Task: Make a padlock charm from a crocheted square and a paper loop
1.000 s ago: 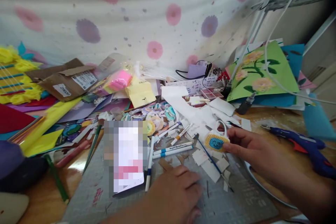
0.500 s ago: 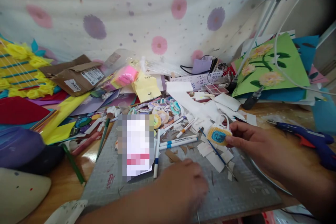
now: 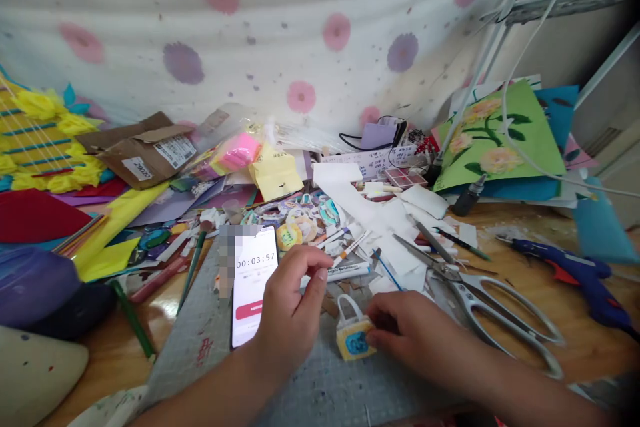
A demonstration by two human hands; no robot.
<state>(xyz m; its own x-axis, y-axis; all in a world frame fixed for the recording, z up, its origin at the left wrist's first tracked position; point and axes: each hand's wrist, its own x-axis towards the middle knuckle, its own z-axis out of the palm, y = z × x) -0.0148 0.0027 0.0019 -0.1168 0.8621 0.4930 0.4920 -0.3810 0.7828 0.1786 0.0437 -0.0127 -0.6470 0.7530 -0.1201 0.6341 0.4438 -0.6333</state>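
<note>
Flowered curtain (image 3: 260, 40) backs my worktop (image 3: 530, 220). Near the front edge of the grey mat (image 3: 320, 383), my right hand (image 3: 417, 330) pinches a little yellow bag (image 3: 356, 343); my left hand (image 3: 293, 303) curls loosely, seemingly empty. Probably I'm positioning it; next calls for light fingers.

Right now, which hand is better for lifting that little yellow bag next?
Probably the right hand: it pinches the little yellow bag by one edge. The left hand is apart from the bag, with nothing visible in its grasp.
</note>
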